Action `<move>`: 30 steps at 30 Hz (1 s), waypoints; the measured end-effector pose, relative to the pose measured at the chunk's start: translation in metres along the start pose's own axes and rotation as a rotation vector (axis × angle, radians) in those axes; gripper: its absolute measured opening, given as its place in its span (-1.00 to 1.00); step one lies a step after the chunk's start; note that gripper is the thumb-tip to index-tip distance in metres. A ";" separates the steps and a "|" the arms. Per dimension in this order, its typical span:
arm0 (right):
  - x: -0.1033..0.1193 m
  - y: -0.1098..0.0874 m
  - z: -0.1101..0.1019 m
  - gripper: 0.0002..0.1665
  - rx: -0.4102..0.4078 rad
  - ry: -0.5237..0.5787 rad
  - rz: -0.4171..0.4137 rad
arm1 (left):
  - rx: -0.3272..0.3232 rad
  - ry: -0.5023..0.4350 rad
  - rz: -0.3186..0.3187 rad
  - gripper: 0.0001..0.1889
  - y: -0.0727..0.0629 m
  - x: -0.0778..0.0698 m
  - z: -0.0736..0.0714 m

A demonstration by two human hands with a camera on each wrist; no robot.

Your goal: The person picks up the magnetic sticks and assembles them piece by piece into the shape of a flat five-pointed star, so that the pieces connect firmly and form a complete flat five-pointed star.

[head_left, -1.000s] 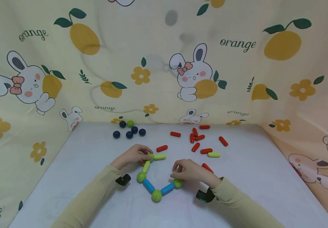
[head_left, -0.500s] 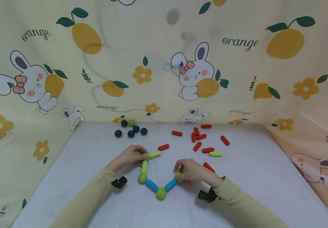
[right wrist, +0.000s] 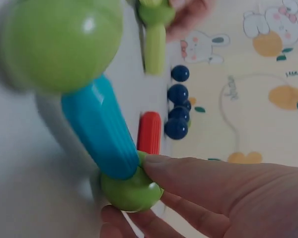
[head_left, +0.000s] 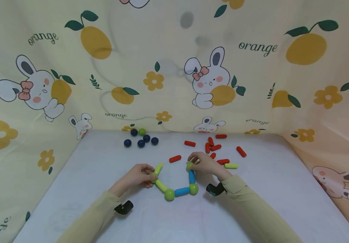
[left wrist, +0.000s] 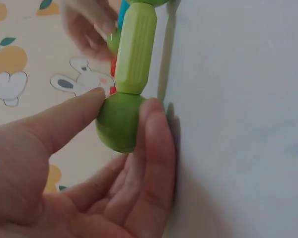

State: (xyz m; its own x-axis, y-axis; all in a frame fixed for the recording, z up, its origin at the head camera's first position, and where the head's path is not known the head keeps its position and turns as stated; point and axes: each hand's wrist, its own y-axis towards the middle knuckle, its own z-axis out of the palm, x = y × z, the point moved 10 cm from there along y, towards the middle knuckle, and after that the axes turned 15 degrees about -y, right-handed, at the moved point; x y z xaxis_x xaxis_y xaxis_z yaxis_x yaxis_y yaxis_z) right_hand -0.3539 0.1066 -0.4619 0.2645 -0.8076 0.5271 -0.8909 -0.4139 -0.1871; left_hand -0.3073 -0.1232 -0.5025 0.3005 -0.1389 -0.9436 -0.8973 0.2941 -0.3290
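An open chain of balls and rods lies in a U on the table. My left hand (head_left: 140,175) pinches the green ball (left wrist: 120,121) at its left bend between thumb and fingers. From that ball a yellow-green rod (head_left: 158,168) points away with a free end, and a second yellow-green rod (left wrist: 136,48) leads to a green ball (head_left: 169,194) at the near side. A blue rod (head_left: 181,191) joins this to another green ball (head_left: 194,189). A further blue rod (right wrist: 100,129) runs to the end ball (right wrist: 133,191), which my right hand (head_left: 204,164) grips.
Several dark blue balls (head_left: 141,143) and one green ball (head_left: 142,132) sit at the back left. Red rods (head_left: 241,152) lie scattered at the back right, beside a loose yellow-green rod (head_left: 231,166). One red rod (head_left: 175,158) lies just beyond the chain. A printed cloth (head_left: 174,67) hangs behind.
My right hand has moved away from me with its end ball, swinging the blue rods round. My left hand has come slightly nearer, and its free rod now points away instead of rightward.
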 end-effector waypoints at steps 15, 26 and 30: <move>0.045 -0.003 -0.011 -0.66 -0.138 -0.013 -0.161 | -0.108 0.162 0.004 -0.50 -0.021 -0.001 0.004; 0.091 -0.013 0.063 -0.62 0.253 0.226 -0.231 | -0.033 0.101 0.058 -0.49 -0.021 0.000 0.008; 0.094 -0.012 0.076 -0.60 0.317 0.286 -0.194 | 0.005 0.072 0.068 -0.48 -0.020 -0.002 0.006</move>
State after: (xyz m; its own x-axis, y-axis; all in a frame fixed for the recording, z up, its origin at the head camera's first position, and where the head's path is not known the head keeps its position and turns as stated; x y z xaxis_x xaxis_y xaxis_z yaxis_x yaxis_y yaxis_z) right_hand -0.2900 0.0038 -0.4730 0.2628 -0.5731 0.7762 -0.6668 -0.6893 -0.2832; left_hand -0.2877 -0.1234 -0.4943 0.2145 -0.1861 -0.9588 -0.9132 0.3099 -0.2645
